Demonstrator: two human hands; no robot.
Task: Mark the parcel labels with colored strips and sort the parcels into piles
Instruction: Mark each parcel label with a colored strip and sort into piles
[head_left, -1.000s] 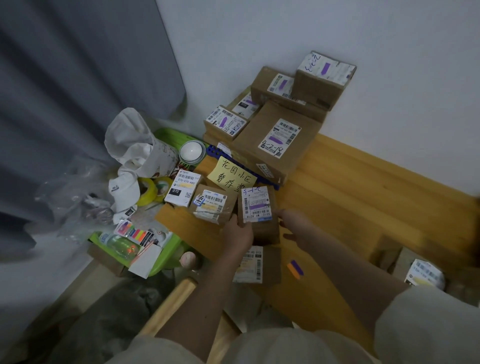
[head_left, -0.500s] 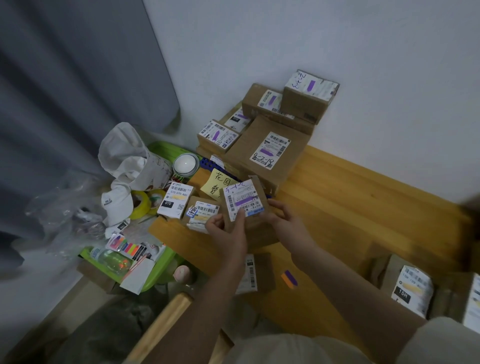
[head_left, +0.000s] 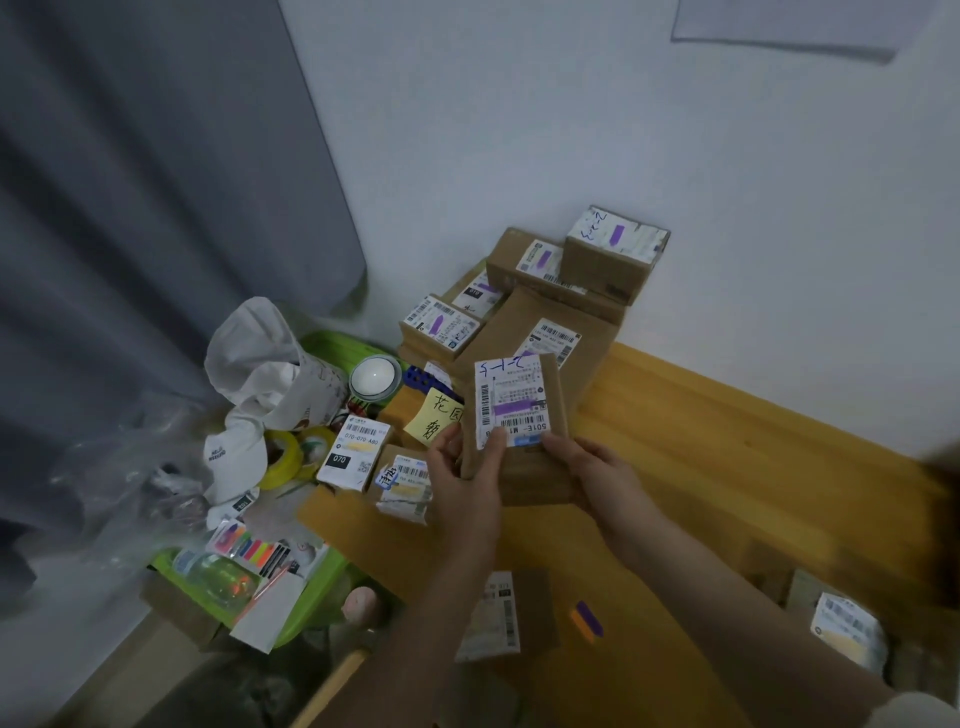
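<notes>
Centrally in the frame, both hands hold up a small cardboard parcel above the wooden tabletop, tilted so its white shipping label faces the camera. The left hand grips the parcel's lower left edge, fingers curled round it with the thumb on the label's bottom corner; the right hand pinches the lower right edge, thumb on top. A purple strip lies across the label, above the barcode, and blue handwriting runs along its top.

Behind the held parcel, in the upper middle of the frame, a pile of cardboard parcels stands against the white wall, several labels carrying purple strips. A yellow sticky note with handwritten characters sits just left of the held parcel, partly hidden by it. Left of the left hand lie a white labelled box and a brown parcel with a torn label.

At lower centre, a purple and orange strip pair rests on the tabletop beside another labelled parcel. At lower left, a pad of coloured strips lies in a green tray.
</notes>
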